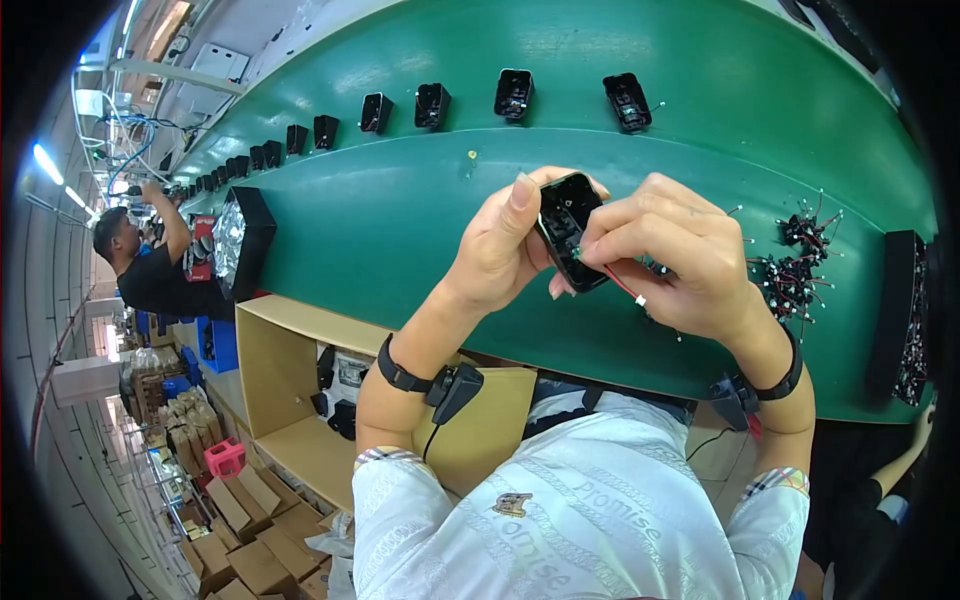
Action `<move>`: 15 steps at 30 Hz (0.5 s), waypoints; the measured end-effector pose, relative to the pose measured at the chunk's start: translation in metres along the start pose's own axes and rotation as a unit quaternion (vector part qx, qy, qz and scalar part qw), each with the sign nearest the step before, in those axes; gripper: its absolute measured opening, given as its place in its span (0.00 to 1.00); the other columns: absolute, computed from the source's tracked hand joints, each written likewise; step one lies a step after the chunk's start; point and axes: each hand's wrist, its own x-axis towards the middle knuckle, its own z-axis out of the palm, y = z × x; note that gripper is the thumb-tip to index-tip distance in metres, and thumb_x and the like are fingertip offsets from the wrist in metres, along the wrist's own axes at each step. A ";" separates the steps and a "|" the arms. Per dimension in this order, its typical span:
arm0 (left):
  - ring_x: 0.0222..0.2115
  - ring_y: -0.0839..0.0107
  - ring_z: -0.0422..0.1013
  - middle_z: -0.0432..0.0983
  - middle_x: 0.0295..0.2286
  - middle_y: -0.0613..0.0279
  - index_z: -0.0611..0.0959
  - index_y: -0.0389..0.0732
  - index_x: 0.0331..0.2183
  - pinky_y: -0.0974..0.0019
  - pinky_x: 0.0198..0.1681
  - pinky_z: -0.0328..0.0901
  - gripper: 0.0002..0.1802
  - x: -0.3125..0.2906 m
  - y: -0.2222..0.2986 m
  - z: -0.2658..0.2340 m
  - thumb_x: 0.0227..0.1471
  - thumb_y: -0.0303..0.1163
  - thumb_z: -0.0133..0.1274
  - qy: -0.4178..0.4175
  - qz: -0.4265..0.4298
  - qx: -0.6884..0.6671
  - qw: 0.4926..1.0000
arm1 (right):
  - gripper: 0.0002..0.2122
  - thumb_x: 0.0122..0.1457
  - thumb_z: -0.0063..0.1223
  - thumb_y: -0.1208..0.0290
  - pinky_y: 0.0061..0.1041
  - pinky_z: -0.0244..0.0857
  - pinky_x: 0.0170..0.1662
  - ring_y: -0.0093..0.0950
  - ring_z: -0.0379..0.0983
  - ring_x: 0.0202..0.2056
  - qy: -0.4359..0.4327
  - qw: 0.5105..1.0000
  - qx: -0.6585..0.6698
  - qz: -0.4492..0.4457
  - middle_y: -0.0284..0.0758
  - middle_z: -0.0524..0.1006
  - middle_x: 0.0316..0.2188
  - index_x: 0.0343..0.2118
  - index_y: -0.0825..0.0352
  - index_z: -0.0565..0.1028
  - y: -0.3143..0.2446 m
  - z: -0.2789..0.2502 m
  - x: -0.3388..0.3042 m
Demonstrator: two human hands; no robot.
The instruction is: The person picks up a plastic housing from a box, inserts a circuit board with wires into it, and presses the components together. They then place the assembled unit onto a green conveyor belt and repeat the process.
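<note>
My left hand (500,245) is wrapped round a black plastic housing (567,215), its hollow side turned up toward me. Over the housing's lower right, my right hand (680,250) pinches a small part with red and black wires (622,284) that end in a white connector. The fingertips reach into the cavity, so most of that part is hidden. To the right of my right hand, a heap of small wired parts (790,280) with white connectors lies on the green table. A few more of these wired pieces show partly beneath my right hand.
Black housings (514,95) stand in a long row across the green table (400,220). A black bin (897,315) of small parts sits at the right edge. At left are a foil-lined black box (245,243), an open carton (290,370) and a co-worker (150,250). Another person's arm shows at lower right.
</note>
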 end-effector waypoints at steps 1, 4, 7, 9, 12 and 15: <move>0.26 0.70 0.75 0.77 0.34 0.54 0.72 0.31 0.52 0.71 0.23 0.69 0.39 0.000 0.001 0.002 0.66 0.61 0.37 0.002 0.001 -0.013 1.000 | 0.14 0.40 0.67 0.85 0.27 0.69 0.34 0.32 0.73 0.28 0.003 1.000 0.003 0.001 0.32 0.82 0.31 0.32 0.63 0.80 -0.001 0.000 0.001; 0.27 0.71 0.75 0.76 0.35 0.55 0.72 0.31 0.52 0.71 0.25 0.69 0.38 -0.004 0.001 0.002 0.66 0.61 0.37 0.007 -0.009 -0.014 1.000 | 0.14 0.39 0.67 0.85 0.28 0.69 0.35 0.32 0.73 0.29 -0.017 1.000 0.004 0.024 0.31 0.82 0.30 0.32 0.64 0.80 -0.004 0.001 -0.001; 0.33 0.73 0.75 0.76 0.38 0.57 0.73 0.32 0.51 0.70 0.33 0.71 0.38 -0.003 -0.001 0.008 0.66 0.61 0.37 0.054 -0.005 0.028 0.998 | 0.16 0.39 0.68 0.82 0.30 0.69 0.37 0.33 0.73 0.32 -0.072 0.996 0.004 0.048 0.31 0.81 0.33 0.34 0.64 0.79 -0.009 -0.007 0.001; 0.36 0.74 0.74 0.76 0.39 0.59 0.74 0.32 0.51 0.70 0.37 0.71 0.37 -0.001 -0.003 0.009 0.66 0.61 0.37 0.101 0.003 0.057 0.993 | 0.17 0.39 0.69 0.80 0.31 0.69 0.39 0.34 0.73 0.34 -0.104 0.993 0.008 0.053 0.32 0.81 0.35 0.36 0.64 0.79 -0.011 -0.012 0.004; 0.37 0.76 0.72 0.75 0.38 0.63 0.76 0.35 0.48 0.71 0.43 0.67 0.35 -0.001 -0.004 0.013 0.67 0.60 0.35 0.098 -0.001 0.051 0.994 | 0.20 0.38 0.70 0.79 0.32 0.69 0.42 0.35 0.72 0.38 -0.114 0.991 -0.037 0.052 0.33 0.80 0.37 0.38 0.64 0.77 -0.010 -0.009 0.004; 0.35 0.78 0.70 0.75 0.34 0.66 0.78 0.36 0.47 0.73 0.40 0.65 0.35 -0.001 -0.009 0.004 0.68 0.59 0.33 0.071 -0.042 0.101 0.991 | 0.20 0.39 0.69 0.79 0.31 0.69 0.43 0.36 0.72 0.38 -0.146 0.988 -0.023 0.054 0.33 0.78 0.36 0.38 0.64 0.76 -0.005 0.000 -0.002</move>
